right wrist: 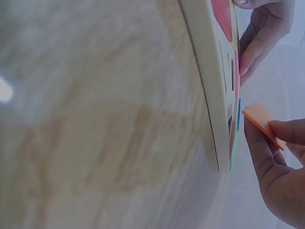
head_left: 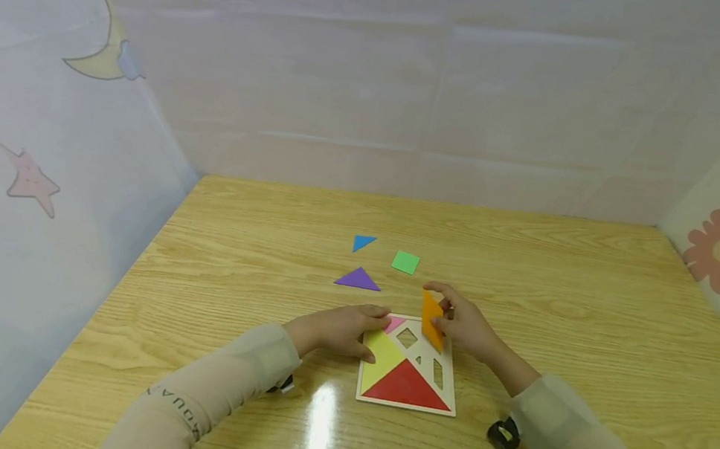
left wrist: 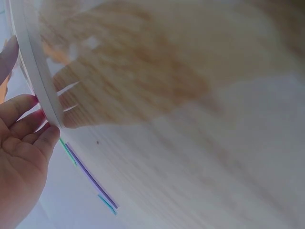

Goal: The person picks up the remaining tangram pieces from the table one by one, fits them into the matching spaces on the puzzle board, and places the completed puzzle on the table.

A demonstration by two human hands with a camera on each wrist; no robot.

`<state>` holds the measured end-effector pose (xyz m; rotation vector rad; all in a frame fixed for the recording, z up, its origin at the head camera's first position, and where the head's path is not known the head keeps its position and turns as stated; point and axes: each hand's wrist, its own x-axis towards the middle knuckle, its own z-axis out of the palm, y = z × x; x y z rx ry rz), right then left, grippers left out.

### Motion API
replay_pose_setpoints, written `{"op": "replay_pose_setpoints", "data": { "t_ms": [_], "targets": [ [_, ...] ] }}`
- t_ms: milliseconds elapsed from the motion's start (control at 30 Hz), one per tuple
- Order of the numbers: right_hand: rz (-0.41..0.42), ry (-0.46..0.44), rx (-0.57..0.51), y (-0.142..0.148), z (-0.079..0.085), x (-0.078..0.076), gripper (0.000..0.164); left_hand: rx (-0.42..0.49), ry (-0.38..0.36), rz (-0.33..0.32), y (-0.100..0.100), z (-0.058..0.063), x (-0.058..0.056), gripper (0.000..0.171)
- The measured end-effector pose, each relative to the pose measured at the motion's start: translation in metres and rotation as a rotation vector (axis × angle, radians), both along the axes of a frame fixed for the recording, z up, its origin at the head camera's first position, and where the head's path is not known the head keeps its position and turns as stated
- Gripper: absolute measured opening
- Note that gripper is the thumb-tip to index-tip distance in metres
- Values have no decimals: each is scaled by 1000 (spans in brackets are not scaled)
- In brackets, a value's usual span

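Note:
The square tangram board (head_left: pixel 406 407) lies on the wooden table with red (head_left: pixel 407 386), yellow (head_left: pixel 381 366) and pink (head_left: pixel 396 324) pieces in it. My left hand (head_left: pixel 344 330) rests on the board's left side, fingertips over the pink piece and thumb on the yellow one. In the left wrist view its fingers (left wrist: pixel 24 107) lie along the board's edge. Over the upper right part of the board, my right hand (head_left: pixel 465 327) pinches an orange tangram piece (head_left: pixel 433 316) between thumb and fingers and holds it on edge, tilted. The right wrist view shows this orange piece (right wrist: pixel 262 124) above the board's surface.
Beyond the board lie a purple triangle (head_left: pixel 358 279), a small blue triangle (head_left: pixel 362 243) and a green square (head_left: pixel 405 262), flat on the table (head_left: pixel 263 243). Cutouts show in the board's right half. A black wrist device (head_left: pixel 503 436) sits under the right sleeve. Fabric walls (head_left: pixel 414 111) border the table.

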<state>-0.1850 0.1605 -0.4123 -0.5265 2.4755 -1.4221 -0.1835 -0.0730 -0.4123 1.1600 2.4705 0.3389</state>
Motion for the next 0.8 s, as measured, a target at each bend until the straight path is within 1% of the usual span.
{"op": "replay_pose_setpoints", "data": {
  "t_ms": [133,500,800],
  "targets": [
    [17,1,1,0,0,0,47,-5,3,3,0,0,0,67],
    [28,-18,-58,2,-5,1,47,-16,0,8,1,0,0,67],
    [38,-67,-74,0,-5,3,47,-9,3,1,1,-1,0,67]
  ]
}}
